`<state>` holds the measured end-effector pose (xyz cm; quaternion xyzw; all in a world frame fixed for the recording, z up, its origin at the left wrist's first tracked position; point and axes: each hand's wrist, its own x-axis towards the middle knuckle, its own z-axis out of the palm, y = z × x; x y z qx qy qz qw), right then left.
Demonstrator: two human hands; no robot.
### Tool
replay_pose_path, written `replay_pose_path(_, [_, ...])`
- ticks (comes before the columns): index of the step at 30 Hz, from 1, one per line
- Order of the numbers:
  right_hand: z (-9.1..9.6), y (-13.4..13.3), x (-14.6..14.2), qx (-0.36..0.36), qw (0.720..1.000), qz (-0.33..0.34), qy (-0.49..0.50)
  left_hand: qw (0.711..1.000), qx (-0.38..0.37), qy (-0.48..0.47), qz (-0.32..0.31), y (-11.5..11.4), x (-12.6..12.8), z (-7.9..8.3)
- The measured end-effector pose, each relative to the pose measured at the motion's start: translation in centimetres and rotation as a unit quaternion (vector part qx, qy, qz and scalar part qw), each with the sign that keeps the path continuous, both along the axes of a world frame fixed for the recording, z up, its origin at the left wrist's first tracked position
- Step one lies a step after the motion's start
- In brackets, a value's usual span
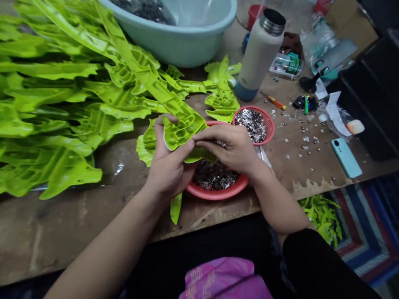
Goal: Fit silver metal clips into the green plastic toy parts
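Note:
My left hand grips the near end of a long lime-green plastic part that slants up to the left over the table. My right hand pinches its fingertips together against the same part's near end; whatever small piece sits in the pinch is hidden. Both hands hover above a red bowl filled with small shiny metal pieces. A second, smaller red bowl of metal pieces stands just behind it.
A big heap of green plastic parts covers the left of the wooden table. A pale blue basin, a white bottle, a phone, a screwdriver and loose metal bits lie behind and right. Black crates stand far right.

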<state>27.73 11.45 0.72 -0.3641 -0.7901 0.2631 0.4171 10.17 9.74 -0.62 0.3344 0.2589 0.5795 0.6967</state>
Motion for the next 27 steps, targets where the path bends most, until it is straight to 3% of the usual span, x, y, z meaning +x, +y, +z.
replay_pose_path(4, [0.60,-0.25,-0.19,-0.099,0.992,0.005,0.082,1.000,0.003,0.010,-0.008,-0.11,0.12,0.23])
replay_pose_path(8, [0.24,0.05,-0.01,-0.248,0.953,0.030,0.174,1.000,0.002,0.024,-0.004,0.00,0.27,0.15])
replay_pose_path(10, [-0.02,0.26,0.20,-0.280,0.940,0.047,0.191,1.000,0.009,0.025,0.000,0.12,0.39,0.01])
replay_pose_path(14, [0.05,0.29,0.38,-0.275,0.940,0.055,0.193,1.000,0.004,-0.020,0.006,0.22,0.71,0.11])
replay_pose_path(19, [0.68,-0.03,0.01,-0.251,0.945,0.012,0.209,0.999,-0.017,-0.039,-0.003,0.24,0.84,0.47])
replay_pose_path(27, [0.84,-0.08,0.21,-0.264,0.937,0.013,0.226,0.998,0.016,-0.059,-0.015,0.46,0.82,-0.35])
